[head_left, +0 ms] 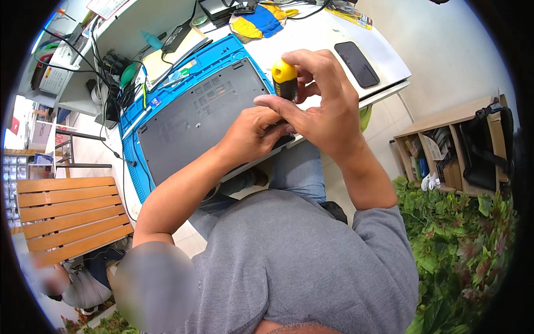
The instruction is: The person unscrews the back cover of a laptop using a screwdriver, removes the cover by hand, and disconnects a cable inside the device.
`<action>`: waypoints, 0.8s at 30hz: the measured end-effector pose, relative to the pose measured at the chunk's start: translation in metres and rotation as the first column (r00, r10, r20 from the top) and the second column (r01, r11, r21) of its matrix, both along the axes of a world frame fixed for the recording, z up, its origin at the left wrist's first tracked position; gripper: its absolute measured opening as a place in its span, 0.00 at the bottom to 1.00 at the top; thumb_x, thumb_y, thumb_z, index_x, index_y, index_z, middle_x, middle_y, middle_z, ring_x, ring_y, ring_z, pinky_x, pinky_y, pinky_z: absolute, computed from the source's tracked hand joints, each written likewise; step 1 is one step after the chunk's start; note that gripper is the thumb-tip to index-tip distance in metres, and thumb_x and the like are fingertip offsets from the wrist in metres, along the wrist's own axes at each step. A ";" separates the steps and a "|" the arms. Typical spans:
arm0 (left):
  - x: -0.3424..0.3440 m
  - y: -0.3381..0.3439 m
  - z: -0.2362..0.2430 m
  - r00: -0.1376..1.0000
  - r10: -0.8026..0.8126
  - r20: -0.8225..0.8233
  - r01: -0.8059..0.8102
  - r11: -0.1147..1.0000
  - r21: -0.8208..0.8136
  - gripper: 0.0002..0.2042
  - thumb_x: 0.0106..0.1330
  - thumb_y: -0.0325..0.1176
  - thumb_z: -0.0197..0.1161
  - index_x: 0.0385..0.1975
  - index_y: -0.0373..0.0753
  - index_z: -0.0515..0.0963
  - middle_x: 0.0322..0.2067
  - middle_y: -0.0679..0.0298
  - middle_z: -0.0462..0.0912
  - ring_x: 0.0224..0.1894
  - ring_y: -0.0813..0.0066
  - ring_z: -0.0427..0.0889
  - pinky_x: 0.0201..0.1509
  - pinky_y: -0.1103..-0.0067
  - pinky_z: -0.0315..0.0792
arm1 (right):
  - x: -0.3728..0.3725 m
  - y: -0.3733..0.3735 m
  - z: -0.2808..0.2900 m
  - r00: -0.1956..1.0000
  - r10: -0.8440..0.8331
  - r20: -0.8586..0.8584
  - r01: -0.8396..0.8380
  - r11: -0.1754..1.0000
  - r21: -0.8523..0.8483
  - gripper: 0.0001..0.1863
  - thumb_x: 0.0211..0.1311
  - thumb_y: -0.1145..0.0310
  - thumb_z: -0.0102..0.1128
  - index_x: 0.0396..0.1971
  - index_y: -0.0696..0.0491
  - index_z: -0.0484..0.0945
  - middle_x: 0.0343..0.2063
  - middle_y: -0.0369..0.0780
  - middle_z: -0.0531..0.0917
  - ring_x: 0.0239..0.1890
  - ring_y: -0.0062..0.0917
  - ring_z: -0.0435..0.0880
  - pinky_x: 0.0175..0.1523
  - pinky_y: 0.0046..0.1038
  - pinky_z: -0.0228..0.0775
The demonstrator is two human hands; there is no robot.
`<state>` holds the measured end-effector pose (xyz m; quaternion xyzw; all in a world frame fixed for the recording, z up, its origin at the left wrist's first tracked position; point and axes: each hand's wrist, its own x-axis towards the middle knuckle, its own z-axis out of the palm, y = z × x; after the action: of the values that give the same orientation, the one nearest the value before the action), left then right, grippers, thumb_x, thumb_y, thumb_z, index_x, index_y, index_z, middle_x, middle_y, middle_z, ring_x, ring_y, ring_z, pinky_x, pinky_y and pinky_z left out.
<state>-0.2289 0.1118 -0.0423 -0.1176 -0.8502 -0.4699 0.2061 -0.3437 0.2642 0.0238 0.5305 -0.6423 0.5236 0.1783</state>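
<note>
The head camera is showing a yellow-and-black screwdriver (285, 78) standing close to upright by the right edge of a dark laptop (194, 119), near its front right corner; the hands are hiding the tip. The right hand (329, 103) is curling round the handle, thumb in front and fingers behind. The left hand (253, 131) is reaching in just beside it, fingers bunching together over the laptop's corner — I cannot tell whether they are pinching anything. The laptop is lying underside up on a blue mat (236, 48), which is covering the left part of the white tabletop (314, 34). A black phone (357, 64) is resting near the tabletop's right end, and a blue-and-yellow cloth item (266, 22) is lying toward the far edge. Beyond the tabletop, a slatted wooden bench (72, 214) is standing on the left — leafy plants (456, 245) are filling the right.
</note>
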 end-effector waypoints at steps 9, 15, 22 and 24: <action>0.006 0.019 0.000 0.992 0.111 -0.060 -0.112 0.994 -0.013 0.07 0.67 0.26 0.76 0.41 0.37 0.85 0.37 0.55 0.89 0.39 0.53 0.90 0.44 0.66 0.82 | -0.005 0.007 -0.013 0.993 0.115 0.018 -0.110 0.981 -0.161 0.31 0.58 0.72 0.86 0.61 0.54 0.81 0.44 0.39 0.89 0.35 0.21 0.89 0.37 0.20 0.85; 0.012 0.027 -0.004 0.969 0.235 -0.071 -0.238 0.971 -0.031 0.08 0.66 0.29 0.79 0.36 0.37 0.84 0.31 0.57 0.86 0.32 0.59 0.87 0.38 0.67 0.80 | -0.014 0.020 -0.009 0.707 0.560 0.432 -0.549 0.820 -0.165 0.30 0.63 0.75 0.80 0.65 0.57 0.80 0.51 0.42 0.90 0.52 0.25 0.93 0.51 0.26 0.89; 0.008 0.034 -0.008 0.950 0.300 -0.083 -0.298 0.954 0.040 0.11 0.65 0.31 0.81 0.33 0.36 0.83 0.30 0.59 0.86 0.29 0.66 0.87 0.34 0.72 0.79 | -0.017 0.010 -0.004 0.904 0.359 0.232 -0.349 0.933 -0.085 0.30 0.58 0.69 0.86 0.61 0.55 0.85 0.49 0.40 0.90 0.47 0.21 0.90 0.48 0.23 0.88; 0.008 0.034 -0.009 0.947 0.316 -0.059 -0.312 0.948 0.070 0.11 0.65 0.31 0.82 0.33 0.36 0.83 0.30 0.59 0.86 0.28 0.68 0.87 0.34 0.73 0.79 | -0.013 0.004 0.000 0.912 0.343 0.224 -0.333 0.939 -0.084 0.30 0.59 0.70 0.85 0.61 0.54 0.85 0.49 0.40 0.91 0.47 0.20 0.90 0.47 0.23 0.88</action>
<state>-0.2211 0.1459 -0.0516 0.0091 -0.8359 -0.4520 0.3111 -0.3569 0.2683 0.0236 0.5637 -0.5458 0.6197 0.0196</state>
